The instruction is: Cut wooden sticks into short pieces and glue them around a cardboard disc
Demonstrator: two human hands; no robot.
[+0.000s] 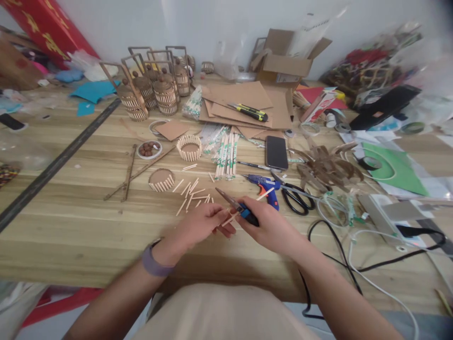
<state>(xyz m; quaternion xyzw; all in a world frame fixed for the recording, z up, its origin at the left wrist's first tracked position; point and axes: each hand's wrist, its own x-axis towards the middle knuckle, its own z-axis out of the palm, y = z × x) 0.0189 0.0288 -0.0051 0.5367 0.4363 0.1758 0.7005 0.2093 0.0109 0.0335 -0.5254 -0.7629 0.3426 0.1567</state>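
My right hand (pixel 264 219) is closed around the blue-and-black handle of a hand cutter (pixel 230 198), whose long pointed blade aims up and left. Exactly what kind of cutter it is, I cannot make out. A thin wooden stick (pixel 230 219) runs below the blade, its far end sticking out beyond my right hand. My left hand (pixel 203 222) pinches the stick close to the blade. Several short cut sticks (pixel 191 193) lie scattered beyond my left hand. Behind them are a partly stick-edged cardboard disc (pixel 161 180) and a round ring of upright sticks (pixel 189 148).
Right of my hands lie a blue glue gun (pixel 265 184), black scissors (pixel 297 198), a phone (pixel 276 152) and looping cables (pixel 336 245). Wrapped chopsticks (pixel 226 156), cardboard with a yellow utility knife (pixel 247 112) and small bamboo lanterns (pixel 165 97) stand farther back.
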